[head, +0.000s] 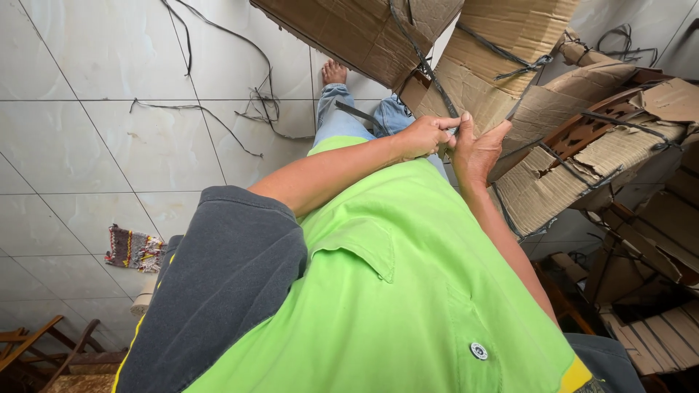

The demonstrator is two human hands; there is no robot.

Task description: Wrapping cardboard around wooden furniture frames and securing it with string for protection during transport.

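Up close, a dark plastic strap (437,91) runs down across the corrugated cardboard wrapping (502,80) of a bundled piece of furniture and ends right at the two hands. The left hand (426,136) is curled into a loose fist with its fingertips pinched at the strap's lower end. The right hand (477,149) lies just beside it, fingers straight and pressed flat against the cardboard edge, thumb up; whether it grips the strap cannot be told. Both forearms reach out over a bright green shirt (408,291) with dark grey sleeves. Beyond the hands, blue jeans (338,116) and a bare foot (334,72) rest on the pale tiled floor (87,131), where loose strap pieces (255,102) lie scattered. More cardboard-wrapped wooden furniture (619,145) stands at the right, and a small woven rag (133,248) lies at the left.
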